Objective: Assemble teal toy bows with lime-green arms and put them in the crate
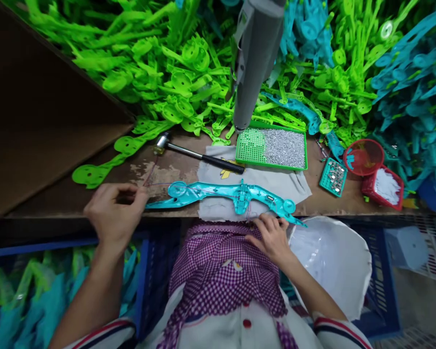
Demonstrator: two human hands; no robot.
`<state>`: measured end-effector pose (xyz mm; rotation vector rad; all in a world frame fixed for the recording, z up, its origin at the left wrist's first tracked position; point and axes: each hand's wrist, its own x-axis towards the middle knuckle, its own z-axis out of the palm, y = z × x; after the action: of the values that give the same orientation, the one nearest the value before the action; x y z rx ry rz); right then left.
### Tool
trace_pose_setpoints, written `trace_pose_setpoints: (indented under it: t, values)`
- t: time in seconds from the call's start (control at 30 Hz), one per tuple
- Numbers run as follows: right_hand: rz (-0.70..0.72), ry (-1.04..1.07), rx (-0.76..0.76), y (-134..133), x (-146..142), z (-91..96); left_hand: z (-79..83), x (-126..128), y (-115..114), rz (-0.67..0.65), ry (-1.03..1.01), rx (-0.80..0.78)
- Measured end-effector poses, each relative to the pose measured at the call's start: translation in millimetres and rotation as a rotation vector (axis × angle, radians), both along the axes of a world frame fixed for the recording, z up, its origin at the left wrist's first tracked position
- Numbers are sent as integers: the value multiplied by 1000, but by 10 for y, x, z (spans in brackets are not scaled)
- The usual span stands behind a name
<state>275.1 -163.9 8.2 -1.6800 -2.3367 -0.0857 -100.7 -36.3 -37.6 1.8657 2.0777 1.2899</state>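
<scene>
A turquoise plastic bow-shaped part [221,190] lies on the grey cloth [212,167] along the front of the table, its ribbed inner side up. A thin dark string [156,184] runs along its left part towards my left hand [114,211]. That hand is closed in a pinch on the string, just beyond the part's left tip. My right hand [272,237] rests at the table's front edge by the right end of the part, thumb held away from the bent fingers. Its fingertips are against or very near the part; exact contact is hard to see.
Behind the cloth lie a hammer [203,157] and a green tray [240,157] of small metal pieces. A grey tool body [256,63] hangs above. Small containers, including a red basket [363,157], stand right. Green parts [181,82] are heaped behind; a cardboard flap [58,121] rises left.
</scene>
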Motion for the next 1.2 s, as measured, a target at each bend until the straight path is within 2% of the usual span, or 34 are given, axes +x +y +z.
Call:
trace_pose_setpoints:
  t: [0.13, 0.3, 0.43, 0.53, 0.67, 0.8, 0.97, 1.13, 1.2]
  values:
    - [-77, -4, 63, 77, -35, -123, -32, 33, 44, 10, -65, 6]
    - [21, -36, -12, 227, 38, -80, -41, 35, 24, 85, -6, 118]
    - [66, 0, -23, 230, 132, -3, -93, 91, -14, 154, -152, 106]
    - [-59, 188, -147, 302, 140, 158, -112, 92, -58, 133, -205, 82]
    - [-301, 382, -225, 613, 98, 317, -121, 41, -173, -1, 77, -10]
    - [-468, 460, -237, 977, 86, 287, -150, -32, -299, -50, 253, -84]
    - [-509, 437, -317, 1240, 135, 292, -202, -169, -380, -61, 223, -125]
    - [-527, 379, -319, 1422, 118, 363, -221, -206, -394, -1, 189, -100]
    - [-532, 383, -317, 1448, 97, 346, -246, -207, -400, -20, 142, -103]
